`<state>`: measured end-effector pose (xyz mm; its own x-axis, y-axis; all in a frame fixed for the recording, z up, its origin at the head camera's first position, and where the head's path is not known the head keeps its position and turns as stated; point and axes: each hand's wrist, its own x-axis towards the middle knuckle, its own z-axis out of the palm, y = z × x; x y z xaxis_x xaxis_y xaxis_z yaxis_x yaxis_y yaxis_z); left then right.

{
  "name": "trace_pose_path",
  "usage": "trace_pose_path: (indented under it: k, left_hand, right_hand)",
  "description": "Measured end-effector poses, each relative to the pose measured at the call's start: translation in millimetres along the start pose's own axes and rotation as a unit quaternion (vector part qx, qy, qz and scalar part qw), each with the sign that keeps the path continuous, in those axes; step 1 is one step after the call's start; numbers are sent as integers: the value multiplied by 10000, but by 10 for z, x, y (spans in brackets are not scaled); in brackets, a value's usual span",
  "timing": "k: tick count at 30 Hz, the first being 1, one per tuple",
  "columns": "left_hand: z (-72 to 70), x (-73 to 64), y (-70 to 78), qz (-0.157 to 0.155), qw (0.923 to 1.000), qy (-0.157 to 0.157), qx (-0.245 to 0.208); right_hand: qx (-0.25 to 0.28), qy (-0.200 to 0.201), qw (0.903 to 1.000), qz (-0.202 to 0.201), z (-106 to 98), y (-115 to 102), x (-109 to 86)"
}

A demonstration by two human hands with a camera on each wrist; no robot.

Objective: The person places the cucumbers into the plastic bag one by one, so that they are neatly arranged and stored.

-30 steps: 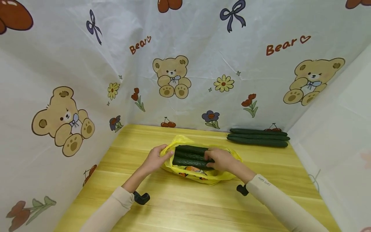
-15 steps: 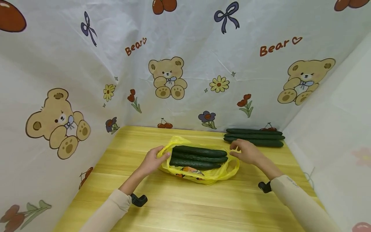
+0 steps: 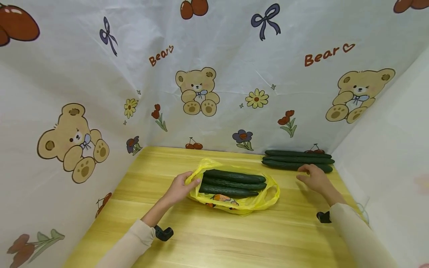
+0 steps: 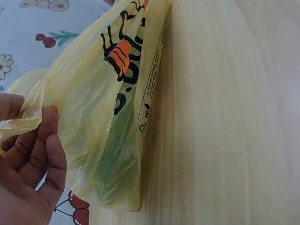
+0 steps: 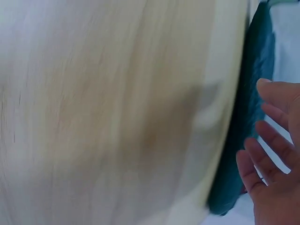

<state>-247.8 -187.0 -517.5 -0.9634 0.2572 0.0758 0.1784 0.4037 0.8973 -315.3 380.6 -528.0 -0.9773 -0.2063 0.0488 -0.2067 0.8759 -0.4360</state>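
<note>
A yellow plastic bag (image 3: 258, 204) lies on its side with its mouth spread open, and several dark green cucumbers (image 3: 234, 176) lie side by side in it. At the bag's left end my left hand (image 3: 178, 189) pinches the rim between thumb and fingers; the left wrist view shows the thin film (image 4: 30, 117) in that grip. My right hand (image 3: 316, 179) holds nothing and hovers at the front of a second group of cucumbers (image 3: 295, 159) by the back wall. In the right wrist view its loosely bent fingers overlap the nearest cucumber (image 5: 251, 89).
The light wooden table (image 3: 214, 242) ends at a back wall hung with a bear-print sheet (image 3: 228, 123). A plain white wall (image 3: 392, 149) borders the right side. Black wrist devices (image 3: 163, 233) sit at both sleeves.
My right hand has let go of the cucumbers in the bag and moved right to the group by the back wall. The left hand stays at the bag's rim.
</note>
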Motion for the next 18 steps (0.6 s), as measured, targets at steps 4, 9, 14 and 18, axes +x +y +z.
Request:
trace_pose_path:
  k: [4, 9, 14, 18]
  left_hand:
    - [1, 4, -2, -2, 10000, 14, 61]
    - [-12, -1, 13, -8, 9999, 84, 147]
    - [-11, -7, 40, -28, 9998, 98, 143]
    - [-17, -27, 62, -55, 9998, 115, 119]
  right_hand:
    - [122, 46, 9992, 369, 21, 198, 5]
    - [-207, 221, 9985, 451, 53, 365, 86]
    - [-642, 4, 9972, 382, 17, 493, 101]
    - [-745, -134, 9952, 624, -4, 574, 103]
